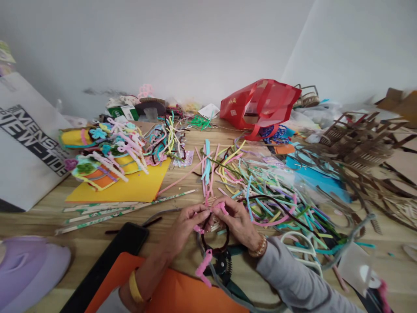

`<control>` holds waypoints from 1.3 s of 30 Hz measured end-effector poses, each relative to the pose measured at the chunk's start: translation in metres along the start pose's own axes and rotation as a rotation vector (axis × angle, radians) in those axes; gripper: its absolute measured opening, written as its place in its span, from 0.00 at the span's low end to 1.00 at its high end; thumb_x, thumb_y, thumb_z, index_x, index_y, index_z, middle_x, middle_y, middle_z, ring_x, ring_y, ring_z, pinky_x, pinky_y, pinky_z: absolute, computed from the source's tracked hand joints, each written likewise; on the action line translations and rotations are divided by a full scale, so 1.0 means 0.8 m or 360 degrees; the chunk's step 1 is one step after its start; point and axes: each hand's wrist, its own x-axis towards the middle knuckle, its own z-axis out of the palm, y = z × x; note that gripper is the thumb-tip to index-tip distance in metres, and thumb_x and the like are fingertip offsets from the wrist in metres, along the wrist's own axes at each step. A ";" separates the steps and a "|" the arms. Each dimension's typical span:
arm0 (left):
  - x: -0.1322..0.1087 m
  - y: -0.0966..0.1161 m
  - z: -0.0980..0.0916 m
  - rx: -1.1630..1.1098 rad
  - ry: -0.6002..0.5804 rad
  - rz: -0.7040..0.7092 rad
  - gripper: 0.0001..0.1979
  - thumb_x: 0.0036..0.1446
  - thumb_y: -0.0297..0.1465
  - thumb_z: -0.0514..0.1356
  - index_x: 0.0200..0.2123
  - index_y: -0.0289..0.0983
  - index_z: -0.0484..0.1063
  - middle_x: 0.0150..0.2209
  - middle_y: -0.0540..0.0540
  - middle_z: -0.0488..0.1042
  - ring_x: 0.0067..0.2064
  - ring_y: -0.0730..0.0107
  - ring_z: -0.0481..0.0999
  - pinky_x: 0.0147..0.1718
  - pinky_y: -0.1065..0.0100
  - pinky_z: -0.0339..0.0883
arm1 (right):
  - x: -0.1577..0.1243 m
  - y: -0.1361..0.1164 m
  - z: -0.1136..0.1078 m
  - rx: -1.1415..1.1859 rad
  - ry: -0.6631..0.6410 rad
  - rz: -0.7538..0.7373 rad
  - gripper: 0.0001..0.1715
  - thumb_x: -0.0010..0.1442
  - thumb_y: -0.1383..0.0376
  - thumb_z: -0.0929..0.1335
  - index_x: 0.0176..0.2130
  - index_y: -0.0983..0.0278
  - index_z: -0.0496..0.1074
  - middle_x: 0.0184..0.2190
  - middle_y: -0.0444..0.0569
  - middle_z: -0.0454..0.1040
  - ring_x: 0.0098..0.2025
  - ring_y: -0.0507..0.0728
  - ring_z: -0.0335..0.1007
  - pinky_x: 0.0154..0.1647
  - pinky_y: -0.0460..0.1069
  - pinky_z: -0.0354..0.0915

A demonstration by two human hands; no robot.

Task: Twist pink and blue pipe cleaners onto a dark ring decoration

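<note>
Both my hands meet over the middle of the table at a dark brown fuzzy ring of pipe cleaner with pink pieces on it. My left hand pinches the ring's upper left part, beside a small pink twist. With fingers closed, my right hand grips the ring's upper right, where a pink pipe cleaner shows at the fingertips. Another bent pink pipe cleaner hangs from the bottom of the ring. Below the ring lie dark-handled pliers, partly hidden. My fingers hide the exact joint.
Loose coloured pipe cleaners spread at the right, near white-handled scissors. Finished fuzzy crafts sit on yellow sheets at left. A red bag stands behind; woven baskets are far right. An orange sheet lies in front.
</note>
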 end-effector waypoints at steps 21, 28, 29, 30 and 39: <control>-0.011 0.003 0.021 0.1182 0.0688 0.0489 0.05 0.50 0.27 0.58 0.22 0.38 0.69 0.22 0.51 0.72 0.26 0.71 0.70 0.29 0.71 0.61 | -0.002 0.001 0.001 -0.0299 0.0083 0.0038 0.18 0.59 0.53 0.66 0.29 0.65 0.67 0.20 0.40 0.60 0.22 0.49 0.55 0.22 0.45 0.54; -0.014 0.004 0.026 0.1336 0.0679 0.0555 0.05 0.50 0.29 0.59 0.23 0.38 0.71 0.22 0.51 0.72 0.25 0.72 0.68 0.28 0.71 0.60 | -0.004 0.008 -0.002 -0.0467 0.0100 0.0015 0.19 0.60 0.54 0.64 0.26 0.65 0.64 0.20 0.40 0.59 0.24 0.50 0.53 0.25 0.45 0.53; -0.013 0.005 0.025 0.1237 0.0652 0.0489 0.05 0.50 0.29 0.59 0.24 0.37 0.71 0.22 0.51 0.72 0.25 0.71 0.68 0.28 0.71 0.60 | -0.004 0.009 -0.003 -0.0461 0.0110 0.0019 0.19 0.60 0.54 0.64 0.26 0.65 0.64 0.20 0.40 0.58 0.24 0.50 0.53 0.25 0.45 0.53; -0.012 0.007 0.023 0.1126 0.0610 0.0417 0.04 0.50 0.29 0.59 0.24 0.37 0.72 0.23 0.51 0.72 0.25 0.71 0.68 0.27 0.71 0.60 | -0.003 0.011 -0.003 -0.0446 0.0121 0.0025 0.19 0.60 0.53 0.64 0.26 0.64 0.64 0.20 0.40 0.58 0.24 0.50 0.53 0.24 0.45 0.52; -0.004 0.011 0.008 0.0582 0.0403 0.0145 0.04 0.47 0.30 0.61 0.26 0.35 0.73 0.20 0.53 0.68 0.24 0.73 0.66 0.24 0.73 0.59 | -0.001 0.010 -0.003 -0.0250 0.0123 0.0123 0.19 0.58 0.52 0.66 0.28 0.65 0.66 0.18 0.39 0.59 0.20 0.48 0.52 0.20 0.44 0.51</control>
